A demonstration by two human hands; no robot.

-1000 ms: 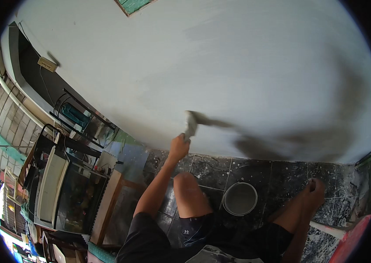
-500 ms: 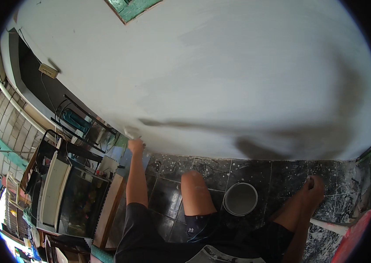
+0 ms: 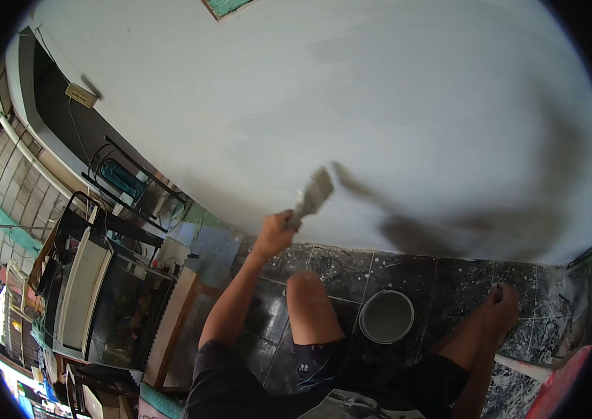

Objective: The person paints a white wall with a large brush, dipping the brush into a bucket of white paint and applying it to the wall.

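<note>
Left hand point(image 3: 275, 234) noted clamped on paintbrush point(image 3: 313, 197), bristles angled up against grey wall point(image 3: 379, 105) for coating; right hand point(image 3: 502, 307) braced on spattered floor tiles point(image 3: 449, 279), grip unclear, beside paint bucket point(image 3: 386, 315).

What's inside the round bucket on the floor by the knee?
The bucket sits on the dark paint-speckled floor tiles and holds smooth pale grey paint. No tool shows inside it. How deep the paint goes cannot be seen; its surface hides the bottom.
</note>
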